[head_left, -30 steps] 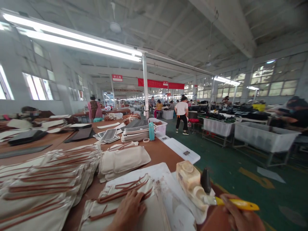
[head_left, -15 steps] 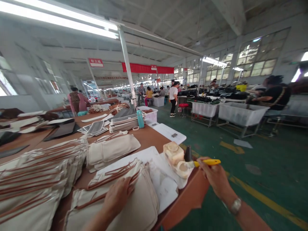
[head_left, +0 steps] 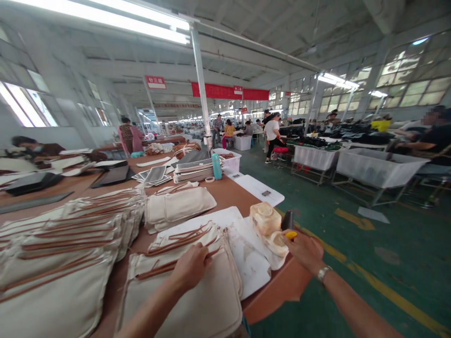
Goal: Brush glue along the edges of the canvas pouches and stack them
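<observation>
Right hand: my right hand (head_left: 303,251) is closed round a yellow handle (head_left: 291,234); its far end is hidden beside the jug's mouth, so I cannot see the tip.
Left hand: my left hand (head_left: 193,266) lies on the top bag (head_left: 197,300), fingers curled by the straps (head_left: 158,271); I cannot tell whether they pinch one.
Handle: a light, steady hold should serve best, with the wrist raised enough to clear the jug's rim.
Bag: I judge it wise to press it flat under my left palm and keep the straps from curling toward my right hand.
Jug: the jug (head_left: 265,217) sits just ahead and left of my right grip; a sideways knock could tip it.
Cone: a dark cone (head_left: 288,219) stands just beyond my right fingers, crowding any forward reach.
Sheet: a stained white sheet (head_left: 243,263) lies between my hands, partly under the jug.
Piles: layered bags (head_left: 63,281) spread left of my left hand; a folded stack (head_left: 183,205) lies ahead of it.
Farther: a teal bottle (head_left: 216,166) and tape roll (head_left: 210,179) stand well ahead of both hands.
</observation>
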`<state>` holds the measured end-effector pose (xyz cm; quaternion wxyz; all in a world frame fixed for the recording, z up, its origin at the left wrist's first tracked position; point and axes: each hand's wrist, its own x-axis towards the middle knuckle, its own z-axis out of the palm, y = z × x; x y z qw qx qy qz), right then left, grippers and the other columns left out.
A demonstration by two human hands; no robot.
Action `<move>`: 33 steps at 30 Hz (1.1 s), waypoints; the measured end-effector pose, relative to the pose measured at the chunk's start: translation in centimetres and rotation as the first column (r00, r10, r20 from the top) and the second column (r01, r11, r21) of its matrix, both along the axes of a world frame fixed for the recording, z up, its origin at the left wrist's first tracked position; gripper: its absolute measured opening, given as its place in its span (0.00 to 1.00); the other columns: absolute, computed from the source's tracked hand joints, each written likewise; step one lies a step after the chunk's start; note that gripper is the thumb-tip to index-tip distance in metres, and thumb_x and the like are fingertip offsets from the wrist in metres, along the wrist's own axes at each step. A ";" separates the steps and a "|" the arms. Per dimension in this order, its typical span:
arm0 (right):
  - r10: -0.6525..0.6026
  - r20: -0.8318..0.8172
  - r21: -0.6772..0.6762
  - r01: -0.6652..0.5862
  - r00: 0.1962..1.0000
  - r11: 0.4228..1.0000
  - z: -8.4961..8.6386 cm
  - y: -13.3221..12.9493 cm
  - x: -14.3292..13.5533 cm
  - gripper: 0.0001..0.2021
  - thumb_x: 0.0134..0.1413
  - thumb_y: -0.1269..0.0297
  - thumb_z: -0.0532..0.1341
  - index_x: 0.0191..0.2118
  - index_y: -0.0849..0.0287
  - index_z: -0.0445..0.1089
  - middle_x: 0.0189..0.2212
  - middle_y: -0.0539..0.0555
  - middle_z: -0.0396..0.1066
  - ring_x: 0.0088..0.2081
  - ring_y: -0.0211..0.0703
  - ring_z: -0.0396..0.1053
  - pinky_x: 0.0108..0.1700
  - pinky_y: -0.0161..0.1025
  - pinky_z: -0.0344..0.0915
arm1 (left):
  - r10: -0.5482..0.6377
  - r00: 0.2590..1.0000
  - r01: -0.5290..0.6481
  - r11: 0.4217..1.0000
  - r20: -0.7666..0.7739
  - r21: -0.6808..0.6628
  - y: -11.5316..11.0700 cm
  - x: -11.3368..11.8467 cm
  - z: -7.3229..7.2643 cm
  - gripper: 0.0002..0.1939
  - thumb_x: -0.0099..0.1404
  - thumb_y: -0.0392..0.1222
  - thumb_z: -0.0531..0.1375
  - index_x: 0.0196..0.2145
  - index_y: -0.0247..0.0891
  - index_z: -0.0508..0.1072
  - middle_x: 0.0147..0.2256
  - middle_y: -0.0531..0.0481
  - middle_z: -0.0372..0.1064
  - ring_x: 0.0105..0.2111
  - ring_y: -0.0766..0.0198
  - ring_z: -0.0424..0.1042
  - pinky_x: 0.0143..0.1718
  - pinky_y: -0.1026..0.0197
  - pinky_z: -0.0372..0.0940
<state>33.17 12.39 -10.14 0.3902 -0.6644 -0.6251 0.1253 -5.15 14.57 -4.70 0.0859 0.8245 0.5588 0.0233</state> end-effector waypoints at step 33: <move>0.178 -0.864 0.247 0.088 0.470 0.965 10.4 -11.5 -11.1 0.18 0.52 0.50 0.71 0.35 0.60 0.70 0.19 0.47 0.60 0.17 0.32 0.53 0.16 0.27 0.48 | 0.117 0.662 -0.014 0.990 0.741 -0.144 -7.5 0.5 2.7 0.15 0.60 0.42 0.61 0.45 0.38 0.76 0.38 0.48 0.78 0.38 0.58 0.74 0.39 0.62 0.64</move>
